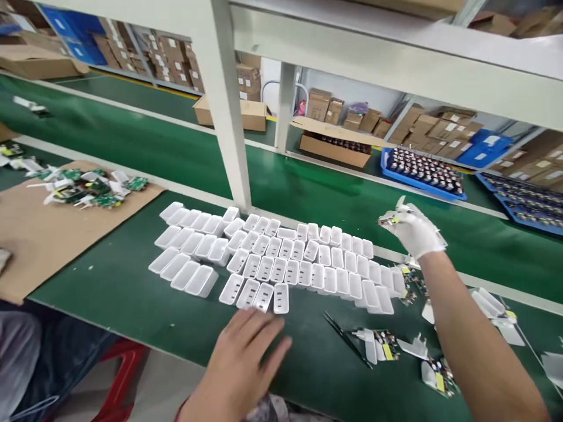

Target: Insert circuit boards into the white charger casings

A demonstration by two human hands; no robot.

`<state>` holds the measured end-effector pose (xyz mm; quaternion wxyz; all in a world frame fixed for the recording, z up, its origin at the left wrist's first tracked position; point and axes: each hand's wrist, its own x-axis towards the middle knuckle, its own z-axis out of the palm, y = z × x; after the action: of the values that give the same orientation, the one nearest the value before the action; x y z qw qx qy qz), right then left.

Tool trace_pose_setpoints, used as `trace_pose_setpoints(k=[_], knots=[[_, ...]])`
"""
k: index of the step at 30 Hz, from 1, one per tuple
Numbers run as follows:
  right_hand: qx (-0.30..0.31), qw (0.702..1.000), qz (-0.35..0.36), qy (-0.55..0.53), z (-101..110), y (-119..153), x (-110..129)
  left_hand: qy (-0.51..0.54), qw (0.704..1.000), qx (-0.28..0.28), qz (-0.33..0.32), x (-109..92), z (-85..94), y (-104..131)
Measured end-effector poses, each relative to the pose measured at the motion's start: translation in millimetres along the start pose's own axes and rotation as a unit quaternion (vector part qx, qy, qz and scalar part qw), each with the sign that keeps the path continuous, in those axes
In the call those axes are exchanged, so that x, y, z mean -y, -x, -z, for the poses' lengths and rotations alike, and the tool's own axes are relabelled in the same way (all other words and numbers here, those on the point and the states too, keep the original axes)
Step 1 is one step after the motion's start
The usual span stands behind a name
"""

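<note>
— Now, what is held in the right hand (413, 233)?

— A small circuit board (389, 220) is pinched in its gloved fingertips, right of centre, above the green mat (132, 275).

— And the left hand (246, 357)?

— It is laid flat and open at lower centre, nothing gripped, just below the white casings (281, 264) that are massed mid-frame. More boards (90, 189) are piled on cardboard (39, 234), upper left.

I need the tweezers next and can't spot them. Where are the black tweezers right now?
In the head view the black tweezers lie on the green table, right of centre, just below the rows of white housings and left of an open charger assembly.
</note>
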<state>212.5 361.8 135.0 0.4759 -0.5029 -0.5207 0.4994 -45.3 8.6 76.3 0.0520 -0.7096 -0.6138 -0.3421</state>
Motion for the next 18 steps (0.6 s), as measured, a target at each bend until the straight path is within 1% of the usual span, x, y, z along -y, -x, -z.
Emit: trace_pose_setpoints(k=[3, 5, 6, 7, 8, 10, 12, 14, 16, 18], knots=[[0.053, 0.992, 0.081, -0.084, 1, 61, 12, -0.068, 0.997, 0.018, 0.007, 11, -36.5, 0], [0.092, 0.982, 0.110, -0.122, -2, 109, 10, -0.104, 0.994, 0.011, 0.015, 12, -53.0, 2], [0.111, 0.977, 0.110, -0.148, -5, 134, 5, -0.107, 0.994, 0.003, 0.016, 10, -57.3, 4], [0.131, 0.974, 0.105, -0.151, -8, 157, -1, -0.102, 0.995, 0.002, 0.015, 7, -59.1, 7], [0.150, 0.972, 0.099, -0.148, -13, 179, -9, -0.093, 0.996, 0.012, 0.010, 3, -58.7, 11], [0.169, 0.970, 0.100, -0.142, -25, 216, -27, -0.075, 0.996, 0.052, -0.007, -6, -54.0, 21], [0.200, 0.965, 0.112, -0.127, -40, 243, -46, -0.047, 0.996, 0.074, -0.032, -13, -48.2, 32], [0.236, 0.955, 0.131, -0.126, -54, 260, -65, -0.006, 0.997, 0.066, -0.032, -15, -45.5, 42], [0.263, 0.944, 0.149, -0.133, -64, 270, -83, 0.053, 0.996, 0.066, 0.009, -10, -48.2, 51], [0.285, 0.937, 0.155, -0.132, -71, 275, -97, 0.119, 0.987, 0.085, 0.064, -2, -55.7, 58]])
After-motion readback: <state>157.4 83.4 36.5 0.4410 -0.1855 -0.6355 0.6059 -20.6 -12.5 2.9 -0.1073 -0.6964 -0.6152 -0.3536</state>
